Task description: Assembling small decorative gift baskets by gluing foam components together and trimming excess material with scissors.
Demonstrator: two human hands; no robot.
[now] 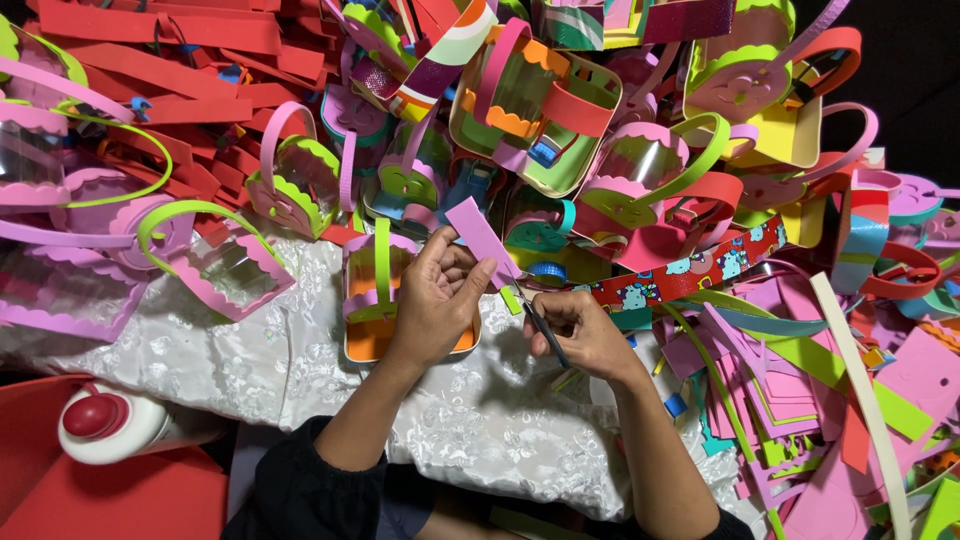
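Over the white cloth (250, 370), near the basket heap, my left hand (435, 300) pinches a pink strip (482, 240) upright so scissors (545, 335), clenched in my right hand (580, 335), reach its lower edge.

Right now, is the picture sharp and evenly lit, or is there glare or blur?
Head view: bright even light on the hands, left hand and pink foam strip sharp; glare on the clear plastic baskets; top right corner falls into darkness.
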